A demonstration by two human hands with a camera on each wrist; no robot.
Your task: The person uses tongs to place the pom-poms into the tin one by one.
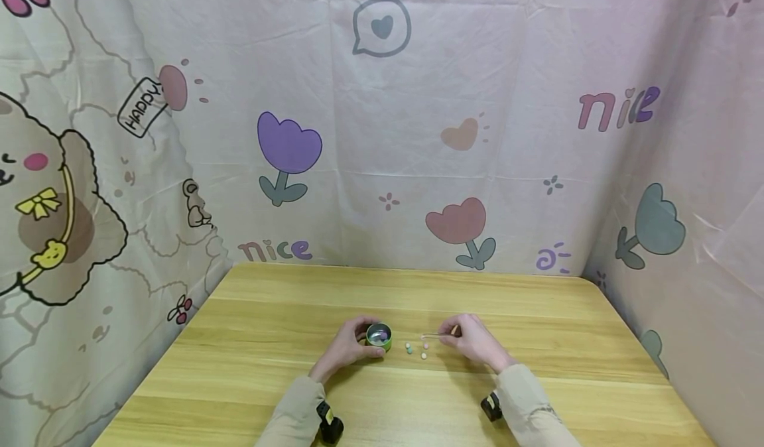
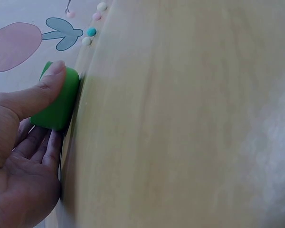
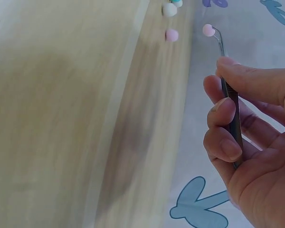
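My left hand (image 1: 346, 346) holds a small round green tin (image 1: 380, 348) at its side, thumb and fingers around it. The tin stands upright on the table with its mouth facing up, and something purple shows inside. My right hand (image 1: 475, 341) grips metal tweezers (image 3: 233, 116) with bent tips. At those tips, above the table, sits a pale pink ball (image 3: 208, 30). Several small balls lie between the hands: a pink ball (image 1: 426, 345), a teal ball (image 2: 91, 32), a white ball (image 2: 87, 41) touching or close to it, and another white ball (image 1: 424, 356).
The wood-grain table (image 1: 286, 301) stretches beyond both hands to a printed cloth backdrop (image 1: 382, 135). Cloth also hangs along the left and right sides. A black camera (image 1: 330, 424) is strapped at the left wrist, another black camera (image 1: 491, 407) at the right.
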